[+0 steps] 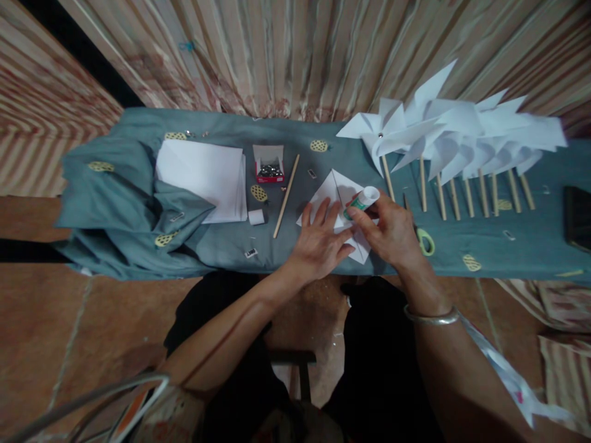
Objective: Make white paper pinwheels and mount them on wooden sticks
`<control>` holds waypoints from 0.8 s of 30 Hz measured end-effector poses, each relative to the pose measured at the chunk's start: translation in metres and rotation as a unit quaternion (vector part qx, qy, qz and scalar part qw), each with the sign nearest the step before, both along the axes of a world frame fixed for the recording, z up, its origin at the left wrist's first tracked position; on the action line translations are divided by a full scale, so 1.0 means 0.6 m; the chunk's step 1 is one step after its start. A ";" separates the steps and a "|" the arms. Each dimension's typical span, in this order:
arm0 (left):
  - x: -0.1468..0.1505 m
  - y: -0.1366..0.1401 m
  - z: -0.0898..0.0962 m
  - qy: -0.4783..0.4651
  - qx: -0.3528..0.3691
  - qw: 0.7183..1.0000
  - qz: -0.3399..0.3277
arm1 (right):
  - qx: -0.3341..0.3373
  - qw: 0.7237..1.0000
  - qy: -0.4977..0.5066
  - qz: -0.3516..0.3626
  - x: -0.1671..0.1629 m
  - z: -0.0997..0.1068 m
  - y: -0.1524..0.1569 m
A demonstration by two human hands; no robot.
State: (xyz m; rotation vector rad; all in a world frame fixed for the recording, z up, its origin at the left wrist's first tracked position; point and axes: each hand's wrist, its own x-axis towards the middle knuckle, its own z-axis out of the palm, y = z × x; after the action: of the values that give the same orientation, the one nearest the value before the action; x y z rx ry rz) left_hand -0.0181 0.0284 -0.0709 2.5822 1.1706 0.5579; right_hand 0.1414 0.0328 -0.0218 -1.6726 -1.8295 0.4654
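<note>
On the cloth before me lies a square of white paper (331, 189) with creases and cuts along its diagonals. My left hand (319, 241) rests flat on it, fingers spread. In my right hand (392, 231) is a glue stick (367, 198), tilted, its white end pointing up and to the right. Its lower end is over the paper; my fingers hide whether it touches. A white cap (256, 216) sits to the left of the paper. Beside it lies a thin wooden stick (286, 195). Green-handled scissors (425, 242) are partly hidden behind my right hand.
A small red-and-white box (269, 178) of metal pins stands open at the back. Left of it is a stack of white paper (203, 175), partly under folded cloth. Several white pinwheels (381, 136) on wooden sticks lie at right. A dark object (577, 216) is at the far right.
</note>
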 end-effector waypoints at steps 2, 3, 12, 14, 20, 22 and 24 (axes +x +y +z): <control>0.000 0.001 0.000 0.001 0.001 1.000 -0.002 | -0.003 0.999 0.048 -0.008 0.010 -0.007 0.003; -0.001 0.001 0.000 -0.001 0.002 1.000 -0.003 | -0.001 0.996 0.083 -0.017 0.017 -0.011 0.005; 0.000 0.000 -0.003 -0.010 0.001 1.000 0.006 | 0.019 0.973 0.218 -0.074 0.057 -0.035 0.020; 0.000 0.000 -0.005 -0.011 0.004 1.000 0.003 | 0.020 0.973 0.220 -0.061 0.051 -0.036 0.020; 0.000 0.001 -0.007 -0.016 0.007 1.000 0.002 | 0.017 0.977 0.212 -0.031 0.033 -0.039 0.023; 0.000 0.001 -0.005 -0.012 0.007 1.000 0.001 | 0.011 0.980 0.198 -0.026 0.029 -0.038 0.023; 0.000 0.001 -0.004 -0.004 0.006 1.000 0.001 | 0.012 0.985 0.170 -0.026 0.026 -0.034 0.020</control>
State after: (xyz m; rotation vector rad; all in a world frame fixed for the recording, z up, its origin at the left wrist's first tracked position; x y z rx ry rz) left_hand -0.0182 0.0287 -0.0730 2.5865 1.1711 0.5759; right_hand 0.1570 0.0449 -0.0420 -1.5130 -1.5318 0.6590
